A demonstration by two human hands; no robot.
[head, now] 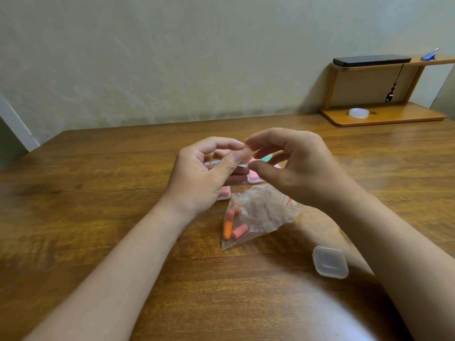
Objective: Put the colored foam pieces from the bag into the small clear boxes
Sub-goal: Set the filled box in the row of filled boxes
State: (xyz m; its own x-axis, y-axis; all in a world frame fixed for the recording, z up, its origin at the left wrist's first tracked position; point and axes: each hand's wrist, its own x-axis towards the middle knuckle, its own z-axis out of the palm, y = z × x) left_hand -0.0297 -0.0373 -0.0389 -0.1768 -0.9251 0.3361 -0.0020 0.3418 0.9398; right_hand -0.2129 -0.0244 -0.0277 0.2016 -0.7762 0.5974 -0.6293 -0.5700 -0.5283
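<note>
A clear plastic bag (256, 217) lies on the wooden table (98, 205), with pink and orange foam pieces (232, 226) inside. Above it, my left hand (204, 173) pinches a small clear box (246, 155) with something pink in it between thumb and forefinger. My right hand (293, 166) touches the same box from the right, its fingers curled round it. An empty clear box (330, 262), lid closed, sits on the table near my right forearm. Filled boxes with pink pieces (254, 177) lie behind my hands, partly hidden.
A wooden shelf stand (384, 114) is at the back right, with a black phone (371, 59) on top and a white round lid (358, 112) on its base. A pale wall runs behind the table.
</note>
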